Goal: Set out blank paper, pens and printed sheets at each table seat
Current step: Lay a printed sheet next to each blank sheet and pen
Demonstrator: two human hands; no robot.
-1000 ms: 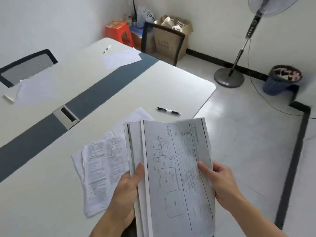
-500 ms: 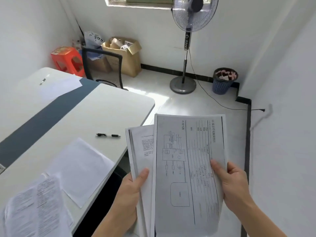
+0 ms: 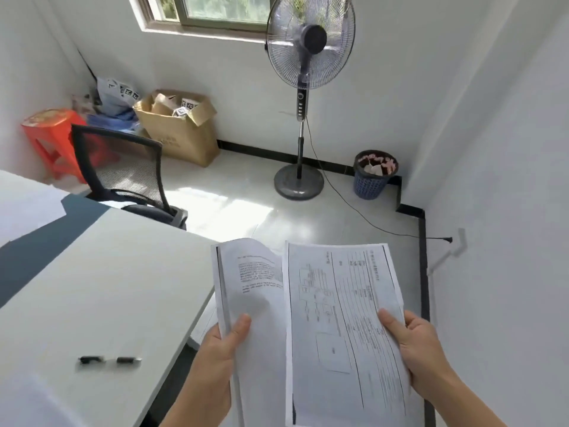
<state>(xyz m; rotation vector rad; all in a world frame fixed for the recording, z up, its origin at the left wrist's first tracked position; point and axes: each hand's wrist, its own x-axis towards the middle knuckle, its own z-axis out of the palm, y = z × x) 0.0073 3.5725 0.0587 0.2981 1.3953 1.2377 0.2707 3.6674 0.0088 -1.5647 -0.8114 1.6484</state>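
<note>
Both hands raised off the table's [image 3: 101,272] edge, over the floor. Left hand [image 3: 215,355] clamped on a stack of printed sheets [image 3: 255,303], thumb pressed on the top page, remaining fingers hidden behind the paper. Right hand [image 3: 421,355] gripping a single printed sheet [image 3: 341,318] with a diagram and lined text, thumb on its right margin, its left edge overlapping the stack. Pen [image 3: 109,360] lying flat on the table, well to the left of the left fingers, blurred. Blank paper [image 3: 27,201] far ahead and left of the fingers, at the table's far end beside a mesh-backed chair [image 3: 123,167]. Straight beyond the fingers, a standing fan [image 3: 308,41] on the floor; just right of it, a blue wastebasket [image 3: 374,177].
</note>
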